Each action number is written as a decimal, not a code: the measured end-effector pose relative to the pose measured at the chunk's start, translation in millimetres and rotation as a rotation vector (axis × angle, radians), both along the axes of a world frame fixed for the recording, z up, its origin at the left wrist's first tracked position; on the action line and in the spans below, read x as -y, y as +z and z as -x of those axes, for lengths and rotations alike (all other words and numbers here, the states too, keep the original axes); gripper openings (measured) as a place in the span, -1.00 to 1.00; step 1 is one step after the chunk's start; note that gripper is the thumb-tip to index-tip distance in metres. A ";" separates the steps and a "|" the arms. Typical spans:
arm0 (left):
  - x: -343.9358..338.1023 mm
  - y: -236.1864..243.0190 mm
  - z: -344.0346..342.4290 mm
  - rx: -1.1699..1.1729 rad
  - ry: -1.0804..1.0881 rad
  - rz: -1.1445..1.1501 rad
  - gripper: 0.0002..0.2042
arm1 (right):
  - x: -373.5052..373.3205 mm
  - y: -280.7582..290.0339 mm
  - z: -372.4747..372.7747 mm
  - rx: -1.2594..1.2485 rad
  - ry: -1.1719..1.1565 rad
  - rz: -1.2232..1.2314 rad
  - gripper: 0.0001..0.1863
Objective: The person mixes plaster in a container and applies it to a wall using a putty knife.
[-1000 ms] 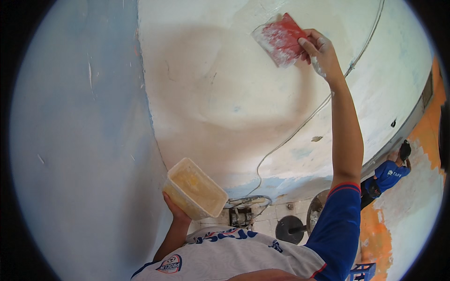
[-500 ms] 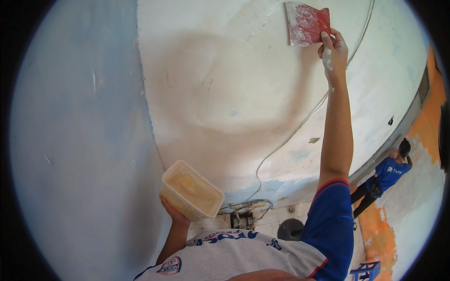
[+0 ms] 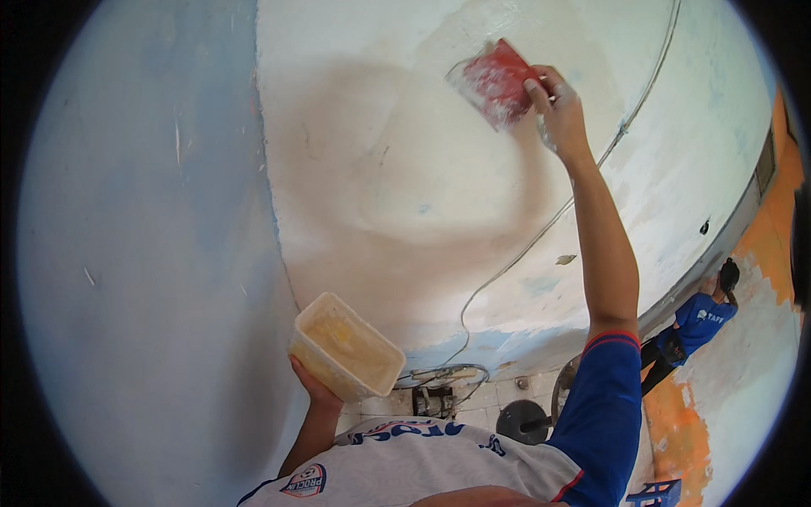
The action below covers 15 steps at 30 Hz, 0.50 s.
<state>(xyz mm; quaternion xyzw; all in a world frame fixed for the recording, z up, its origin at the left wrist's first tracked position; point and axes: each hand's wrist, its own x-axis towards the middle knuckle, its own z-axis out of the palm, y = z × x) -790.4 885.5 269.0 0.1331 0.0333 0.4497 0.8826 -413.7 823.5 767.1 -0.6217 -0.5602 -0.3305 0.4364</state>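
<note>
My right hand, arm stretched out ahead, pinches a red putty scraper smeared with white filler. The scraper is tilted and slightly blurred in front of the off-white wall; whether its edge touches the wall I cannot tell. Low on the left, my left hand is wrapped round the side of a cream rectangular plastic tub. Pale, yellowish paste coats the inside of the tub, whose mouth faces up.
A bluish wall meets the off-white one at a corner on the left. A loose cable runs down the wall. On the tiled floor stands a dark round bucket. A person in a blue shirt is at the far right, by an orange-patched wall.
My right hand has brought the scraper left and down across the wall and turned it at a slant. The tub in my left hand has hardly moved.
</note>
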 end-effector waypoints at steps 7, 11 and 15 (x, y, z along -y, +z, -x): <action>3.9 1.5 3.8 -0.020 0.015 0.009 -0.13 | 23.4 21.9 -2.1 -0.152 0.182 -0.142 -0.71; 9.0 5.8 5.6 0.001 -0.024 -0.016 -0.13 | -2.8 -14.2 10.9 0.002 -0.041 -0.004 -0.77; 10.7 16.4 7.3 0.006 -0.012 -0.055 -0.12 | 24.3 23.3 -14.5 -0.221 -0.019 -0.370 -0.76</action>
